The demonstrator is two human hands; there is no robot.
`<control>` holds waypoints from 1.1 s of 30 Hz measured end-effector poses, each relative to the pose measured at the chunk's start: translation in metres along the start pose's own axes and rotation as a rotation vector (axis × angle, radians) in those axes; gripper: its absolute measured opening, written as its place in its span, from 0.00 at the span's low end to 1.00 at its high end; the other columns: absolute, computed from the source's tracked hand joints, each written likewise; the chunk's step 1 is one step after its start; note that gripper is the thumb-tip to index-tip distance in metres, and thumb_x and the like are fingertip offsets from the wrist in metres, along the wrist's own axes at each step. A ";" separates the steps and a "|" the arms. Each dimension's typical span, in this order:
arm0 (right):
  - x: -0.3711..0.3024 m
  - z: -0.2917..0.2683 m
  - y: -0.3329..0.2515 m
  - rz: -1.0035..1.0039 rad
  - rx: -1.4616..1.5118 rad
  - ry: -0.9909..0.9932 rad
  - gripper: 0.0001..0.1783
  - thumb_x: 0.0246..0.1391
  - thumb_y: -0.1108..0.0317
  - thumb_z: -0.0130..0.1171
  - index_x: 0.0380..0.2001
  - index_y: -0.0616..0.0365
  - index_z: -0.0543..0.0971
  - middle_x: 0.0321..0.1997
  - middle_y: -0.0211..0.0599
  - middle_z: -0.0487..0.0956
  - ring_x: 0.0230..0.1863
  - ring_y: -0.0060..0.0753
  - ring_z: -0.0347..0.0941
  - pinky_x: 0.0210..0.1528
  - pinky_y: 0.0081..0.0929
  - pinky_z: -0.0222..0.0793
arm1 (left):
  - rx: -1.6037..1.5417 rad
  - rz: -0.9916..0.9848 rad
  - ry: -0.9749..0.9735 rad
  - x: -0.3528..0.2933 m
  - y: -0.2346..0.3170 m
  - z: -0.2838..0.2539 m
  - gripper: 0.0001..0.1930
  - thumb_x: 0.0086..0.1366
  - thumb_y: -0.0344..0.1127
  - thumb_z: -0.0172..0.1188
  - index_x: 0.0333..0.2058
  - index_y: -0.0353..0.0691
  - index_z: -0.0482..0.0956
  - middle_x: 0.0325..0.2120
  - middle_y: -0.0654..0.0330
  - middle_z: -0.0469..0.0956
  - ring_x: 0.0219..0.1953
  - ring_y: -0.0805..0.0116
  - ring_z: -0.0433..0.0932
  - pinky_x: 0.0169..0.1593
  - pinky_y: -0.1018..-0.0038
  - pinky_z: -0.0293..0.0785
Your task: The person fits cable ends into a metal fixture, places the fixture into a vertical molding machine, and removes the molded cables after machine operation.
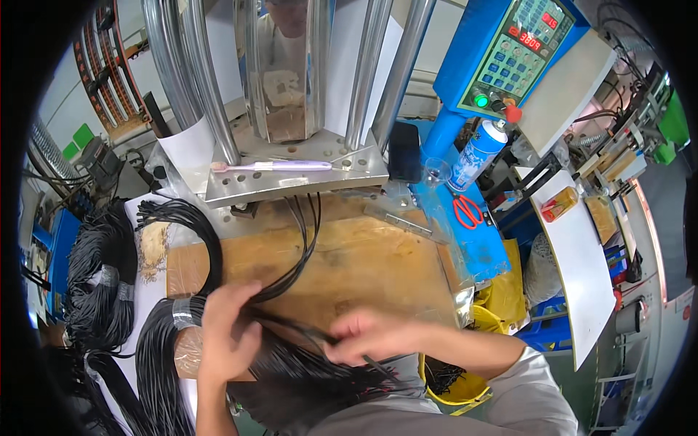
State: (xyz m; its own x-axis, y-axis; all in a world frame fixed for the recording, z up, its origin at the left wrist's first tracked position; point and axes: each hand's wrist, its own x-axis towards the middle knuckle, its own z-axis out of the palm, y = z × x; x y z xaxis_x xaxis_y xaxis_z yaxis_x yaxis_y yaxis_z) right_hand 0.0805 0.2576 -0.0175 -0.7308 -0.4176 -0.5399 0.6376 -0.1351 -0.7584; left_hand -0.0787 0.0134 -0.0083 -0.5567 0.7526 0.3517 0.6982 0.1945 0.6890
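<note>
My right hand (pixel 371 336), smeared by motion, is closed around one or more thin black cables (pixel 287 320) in front of my body; a dark end sticks out below the fist. My left hand (pixel 227 330) hovers at the bundle's left, thumb and fingers apart, nothing plainly gripped. Beneath both hands a thick black cable bundle (pixel 313 370) spreads over my lap, its far ends out of sight. Several cables (pixel 302 254) loop up from near my left hand to the underside of the metal machine plate (pixel 305 182). A purple-handled toothbrush (pixel 273 166) lies on that plate.
Taped black cable coils (pixel 102 276) fill the left side. Beyond the brown work board (pixel 363 261) stand the press's metal columns. At right are a blue control box (pixel 509 58), a spray can (pixel 478 154), red-handled scissors (pixel 467 211) and a yellow bin (pixel 465 389) with black scraps.
</note>
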 end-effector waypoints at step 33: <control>0.013 -0.078 -0.043 -0.468 0.541 0.549 0.30 0.69 0.40 0.53 0.54 0.58 0.73 0.28 0.30 0.75 0.19 0.18 0.66 0.18 0.20 0.59 | -1.253 -0.753 -0.110 0.118 -0.001 0.116 0.09 0.76 0.38 0.56 0.44 0.38 0.75 0.18 0.64 0.69 0.17 0.73 0.66 0.21 0.78 0.57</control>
State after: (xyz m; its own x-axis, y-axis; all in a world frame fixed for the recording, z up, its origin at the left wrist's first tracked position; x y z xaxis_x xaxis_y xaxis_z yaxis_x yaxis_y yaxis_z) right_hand 0.0244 0.3282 -0.0200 -0.8696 0.2552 -0.4228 0.1722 -0.6458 -0.7439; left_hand -0.0930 0.1749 -0.0410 -0.5281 0.7775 -0.3416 -0.6068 -0.0641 0.7923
